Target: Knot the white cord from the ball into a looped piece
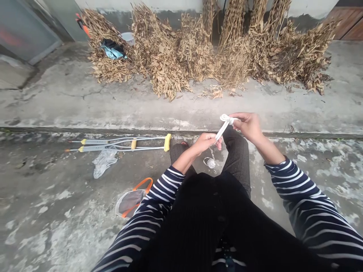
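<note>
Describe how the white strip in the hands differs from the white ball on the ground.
The white strip is held by the left hand and right hand; the white ball lies on the ground. The strip runs straight into a loop; the ball is compact and roundish. Both are white.

No readable text, labels, brands, numbers or signs.
A reddish blur (11, 37) on the grey panel (34, 26) at the upper left forms no legible letters; small marks along the grey legs of the crutches (133, 144) are too tiny to make out as figures or anything else.
</note>
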`<state>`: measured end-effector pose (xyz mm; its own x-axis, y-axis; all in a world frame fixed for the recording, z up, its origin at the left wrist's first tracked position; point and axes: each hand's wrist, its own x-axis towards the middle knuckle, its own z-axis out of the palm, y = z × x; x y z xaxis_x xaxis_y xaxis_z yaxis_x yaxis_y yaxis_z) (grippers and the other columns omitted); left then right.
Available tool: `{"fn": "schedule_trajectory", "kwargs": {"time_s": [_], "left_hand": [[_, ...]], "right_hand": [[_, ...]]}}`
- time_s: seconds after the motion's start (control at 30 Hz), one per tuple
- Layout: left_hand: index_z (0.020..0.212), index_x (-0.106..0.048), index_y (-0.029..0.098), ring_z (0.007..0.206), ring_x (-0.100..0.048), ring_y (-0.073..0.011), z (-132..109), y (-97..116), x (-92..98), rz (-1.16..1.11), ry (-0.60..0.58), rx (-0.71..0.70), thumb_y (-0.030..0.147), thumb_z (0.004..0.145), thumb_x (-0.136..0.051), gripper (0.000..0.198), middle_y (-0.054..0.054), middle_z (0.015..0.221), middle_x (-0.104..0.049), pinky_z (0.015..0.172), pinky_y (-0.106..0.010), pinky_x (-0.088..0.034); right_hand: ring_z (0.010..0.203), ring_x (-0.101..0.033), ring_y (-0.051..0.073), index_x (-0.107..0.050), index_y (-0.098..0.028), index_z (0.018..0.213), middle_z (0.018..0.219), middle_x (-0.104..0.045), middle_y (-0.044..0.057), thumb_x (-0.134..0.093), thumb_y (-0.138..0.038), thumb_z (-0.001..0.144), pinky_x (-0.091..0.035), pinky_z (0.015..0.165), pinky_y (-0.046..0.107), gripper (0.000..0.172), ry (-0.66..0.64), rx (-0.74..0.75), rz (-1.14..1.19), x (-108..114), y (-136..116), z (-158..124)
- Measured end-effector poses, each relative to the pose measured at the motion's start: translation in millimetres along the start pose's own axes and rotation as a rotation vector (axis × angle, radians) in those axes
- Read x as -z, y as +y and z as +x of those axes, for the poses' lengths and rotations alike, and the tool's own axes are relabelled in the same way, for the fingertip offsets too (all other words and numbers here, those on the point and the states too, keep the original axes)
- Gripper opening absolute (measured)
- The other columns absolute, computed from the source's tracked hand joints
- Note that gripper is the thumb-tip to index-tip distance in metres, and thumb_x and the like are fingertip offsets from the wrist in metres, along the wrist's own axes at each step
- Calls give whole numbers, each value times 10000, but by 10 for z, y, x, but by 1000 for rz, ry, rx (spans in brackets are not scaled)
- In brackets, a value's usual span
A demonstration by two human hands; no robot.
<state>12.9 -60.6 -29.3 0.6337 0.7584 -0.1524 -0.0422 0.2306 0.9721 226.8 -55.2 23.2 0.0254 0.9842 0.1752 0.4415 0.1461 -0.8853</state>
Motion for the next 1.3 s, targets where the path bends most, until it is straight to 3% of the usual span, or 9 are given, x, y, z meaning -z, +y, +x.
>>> {"fn": "schedule_trajectory", "kwargs": {"time_s": [0.13,0.27,0.4,0.67,0.87,0.97,1.03,1.17,1.3], "left_hand": [[845,-717,118,747,-718,-167,-284,-10,118,6,-159,55,264,889,-585,202,-79,756,-761,829,-298,-509],[888,-735,110,816,-733,-181,-399,248,112,21,-305,47,311,922,-619,235,-108,822,-784,854,-304,-514],[881,-726,95,799,-748,-198,-197,597,116,-79,-279,-58,343,923,-657,260,-118,806,-776,839,-319,-546],[901,-675,78,734,-746,-177,471,629,472,-236,143,56,375,988,-604,317,-82,750,-732,810,-313,-582],[788,-655,98,597,-651,-129,645,263,706,-239,114,200,361,948,-677,308,-57,647,-667,747,-287,-555],[702,-663,93,559,-602,-128,685,58,822,3,95,314,308,901,-738,303,-60,590,-641,711,-297,-526],[614,-657,106,554,-577,-135,682,-62,878,261,200,323,205,810,-808,266,-24,506,-580,686,-274,-490],[762,-754,118,649,-592,-134,556,-219,764,399,437,-1,79,738,-774,50,-4,640,-663,676,-229,-452],[1140,-738,149,724,-640,-125,282,-258,335,58,268,-114,189,826,-709,318,-76,1096,-757,648,-233,-500]], "right_hand": [[898,-719,244,-793,-149,1131,1035,-785,115,-524,-192,943,-537,801,335,331,-4,307,-543,22,227,17],[957,-687,258,-739,-137,1228,1095,-759,149,-431,-161,997,-487,773,320,386,-163,369,-911,-41,414,-11],[946,-687,254,-741,-121,1171,1038,-759,145,-426,-132,986,-470,757,318,366,-337,445,-967,-183,499,-163],[970,-741,246,-755,-207,1139,1095,-785,99,-458,-375,1026,-548,874,347,360,-256,431,-431,-293,376,-514],[934,-746,253,-750,-240,1233,1084,-790,89,-552,-527,975,-569,872,371,434,-261,282,-187,-287,205,-632],[945,-742,257,-812,-242,1074,1071,-791,87,-638,-528,926,-576,887,393,366,-245,197,-31,-331,163,-616],[782,-726,222,-819,-221,1021,953,-791,79,-727,-514,857,-581,740,356,348,-198,48,108,-363,145,-570],[551,-641,144,-811,-163,957,750,-754,58,-880,-466,665,-483,507,255,426,-176,-208,364,-387,124,-419],[481,-611,122,-803,-138,885,692,-742,60,-955,-426,523,-454,446,231,486,-203,-321,488,-371,107,-270]]}}
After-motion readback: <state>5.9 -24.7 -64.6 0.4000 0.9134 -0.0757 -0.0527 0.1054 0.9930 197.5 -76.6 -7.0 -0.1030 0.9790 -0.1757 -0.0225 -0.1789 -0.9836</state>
